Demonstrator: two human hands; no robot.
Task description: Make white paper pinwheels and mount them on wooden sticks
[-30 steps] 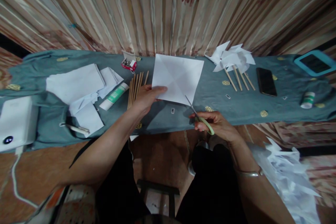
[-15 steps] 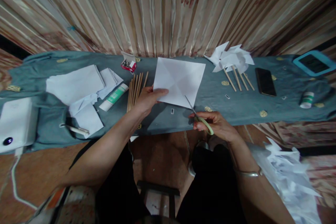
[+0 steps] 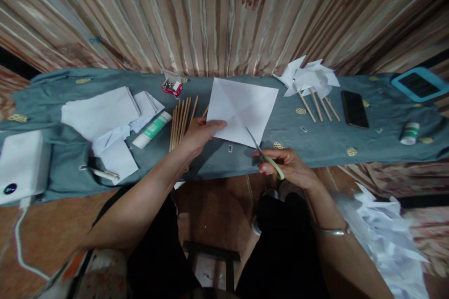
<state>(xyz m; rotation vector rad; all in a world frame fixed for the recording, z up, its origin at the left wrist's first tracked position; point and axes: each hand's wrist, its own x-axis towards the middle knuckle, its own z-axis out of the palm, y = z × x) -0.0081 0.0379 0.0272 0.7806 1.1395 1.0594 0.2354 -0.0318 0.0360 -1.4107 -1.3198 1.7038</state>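
Observation:
My left hand (image 3: 203,133) pinches a square sheet of white paper (image 3: 242,107) at its left edge, thumb on top. Faint diagonal creases cross the sheet. Scissors (image 3: 271,164) with pale green handles are in my right hand (image 3: 289,166), fingers around the loops. Their blades lie at the paper's lower right corner, with the tip towards the middle; whether they have cut into it I cannot make out. Several wooden sticks (image 3: 180,119) lie just left of my left hand. Beyond them is a small red box (image 3: 172,86) of metal pins.
White paper pinwheels (image 3: 310,77) on sticks lie at the right, beside a dark phone (image 3: 355,109). Paper sheets (image 3: 101,110) and a green-and-white glue tube (image 3: 152,130) are at the left. A white device (image 3: 24,166) with a cable stands far left. More pinwheels (image 3: 382,224) are below right.
The paper has shifted slightly right and towards me with my left hand, bringing its lower corner further along the scissor blades. My right hand has hardly moved.

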